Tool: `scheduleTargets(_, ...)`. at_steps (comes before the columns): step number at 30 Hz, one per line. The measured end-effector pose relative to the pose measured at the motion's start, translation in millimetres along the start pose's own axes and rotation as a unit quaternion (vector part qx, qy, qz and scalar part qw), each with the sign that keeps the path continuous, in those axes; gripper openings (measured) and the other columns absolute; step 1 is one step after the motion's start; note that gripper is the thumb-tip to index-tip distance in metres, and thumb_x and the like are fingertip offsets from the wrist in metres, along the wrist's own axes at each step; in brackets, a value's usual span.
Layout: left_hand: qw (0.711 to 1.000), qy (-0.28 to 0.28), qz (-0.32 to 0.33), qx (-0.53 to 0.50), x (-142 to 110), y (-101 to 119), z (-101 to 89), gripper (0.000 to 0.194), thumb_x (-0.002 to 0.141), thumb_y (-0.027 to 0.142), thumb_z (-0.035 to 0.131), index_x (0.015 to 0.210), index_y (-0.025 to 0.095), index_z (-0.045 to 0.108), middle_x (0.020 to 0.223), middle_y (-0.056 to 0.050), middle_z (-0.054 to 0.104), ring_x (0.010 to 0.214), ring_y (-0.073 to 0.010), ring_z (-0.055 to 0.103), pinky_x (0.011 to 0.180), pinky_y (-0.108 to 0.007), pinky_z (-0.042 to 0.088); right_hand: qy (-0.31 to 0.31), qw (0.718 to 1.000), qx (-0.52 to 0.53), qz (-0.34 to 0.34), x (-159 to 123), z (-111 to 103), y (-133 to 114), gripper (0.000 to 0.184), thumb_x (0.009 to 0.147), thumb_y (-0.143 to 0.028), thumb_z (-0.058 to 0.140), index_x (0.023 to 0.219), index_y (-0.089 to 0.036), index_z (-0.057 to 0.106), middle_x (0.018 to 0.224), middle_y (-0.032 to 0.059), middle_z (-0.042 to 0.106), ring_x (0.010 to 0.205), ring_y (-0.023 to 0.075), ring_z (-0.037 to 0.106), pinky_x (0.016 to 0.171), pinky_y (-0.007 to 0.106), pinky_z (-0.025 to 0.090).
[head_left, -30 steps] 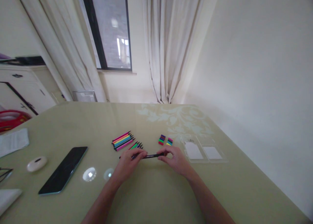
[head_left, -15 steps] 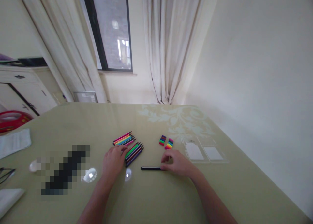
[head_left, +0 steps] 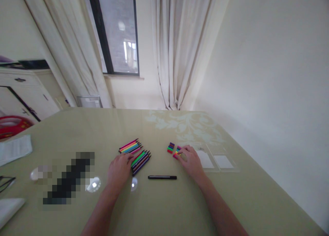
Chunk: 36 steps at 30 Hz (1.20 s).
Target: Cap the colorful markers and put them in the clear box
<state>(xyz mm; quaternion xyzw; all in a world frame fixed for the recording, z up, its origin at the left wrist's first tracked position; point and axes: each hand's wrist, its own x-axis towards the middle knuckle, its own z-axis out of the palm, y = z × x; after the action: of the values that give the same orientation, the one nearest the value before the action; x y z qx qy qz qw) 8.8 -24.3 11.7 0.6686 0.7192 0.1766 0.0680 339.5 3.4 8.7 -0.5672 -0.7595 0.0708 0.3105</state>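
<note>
Two groups of uncapped felt-tip markers lie on the table, a farther row [head_left: 130, 146] and a nearer row [head_left: 141, 163], with their dark tips pointing up and to the right. My left hand [head_left: 120, 170] rests at the nearer row's left side, its fingers stretched over the marker ends. To the right are two small clusters of coloured marker caps. The left cluster [head_left: 170, 148] lies free. Around the right cluster [head_left: 178, 150] the thumb and fingers of my right hand [head_left: 190, 162] are closed, partly hiding it. A black capped marker [head_left: 162, 177] lies level between my forearms, untouched.
Clear plastic cases [head_left: 216, 158] lie at the right. On the left are a pixelated dark object [head_left: 69, 179], a white rounded object [head_left: 34, 174], eyeglasses [head_left: 6, 184] and a white cloth [head_left: 15, 148]. A wall flanks the table's right edge.
My right hand has let go of the black marker and moved up and to the right onto the right cap cluster. My left hand has stayed in place.
</note>
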Motion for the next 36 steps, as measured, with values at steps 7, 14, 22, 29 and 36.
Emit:
scheduleTargets(7,0.999,0.009,-0.002,0.031,-2,0,0.1,0.026,0.102,0.029,0.048,0.101,0.023,0.073,0.105,-0.009,0.074,0.099,-0.029,0.068,0.091,-0.04,0.049,0.042,0.999,-0.013,0.004,0,2,2,0.019,0.1,-0.026,0.055,0.101,-0.021,0.073,0.102,0.0099,0.069,0.099,0.0276,0.062,0.092,0.041,0.049)
scheduleTargets(14,1.0,0.004,0.006,0.003,1,-6,4.7,0.027,0.101,0.027,0.047,0.101,0.022,0.074,0.105,-0.01,0.074,0.1,-0.0281,0.067,0.091,-0.038,0.049,0.057,0.997,-0.037,0.034,2,4,7,0.026,0.101,-0.021,0.047,0.108,-0.02,0.072,0.105,0.012,0.069,0.102,0.0289,0.062,0.092,0.041,0.049)
scheduleTargets(22,1.0,0.005,0.001,-0.004,1,-6,7.3,0.028,0.101,0.026,0.045,0.1,0.022,0.073,0.106,-0.011,0.073,0.102,-0.0287,0.066,0.092,-0.039,0.049,-0.022,0.998,-0.051,-0.026,1,11,-10,0.025,0.101,-0.029,0.058,0.121,-0.025,0.072,0.127,0.0107,0.067,0.117,0.0299,0.06,0.099,0.045,0.046)
scheduleTargets(29,0.998,0.049,0.002,-0.05,2,-1,3.2,0.026,0.1,0.029,0.044,0.102,0.021,0.068,0.108,-0.011,0.073,0.103,-0.0303,0.066,0.094,-0.043,0.05,-0.04,0.996,-0.058,-0.055,-2,21,-19,0.018,0.099,-0.025,0.063,0.11,-0.027,0.076,0.133,0.0102,0.065,0.124,0.0298,0.057,0.101,0.046,0.045)
scheduleTargets(36,0.958,0.095,0.079,-0.258,5,13,4.3,0.028,0.098,0.042,0.05,0.107,0.022,0.068,0.107,-0.008,0.076,0.098,-0.0268,0.07,0.092,-0.042,0.054,-0.025,0.998,0.028,-0.048,-1,21,-24,0.011,0.099,-0.025,0.063,0.097,-0.024,0.074,0.118,0.0085,0.071,0.118,0.0281,0.062,0.102,0.046,0.044)
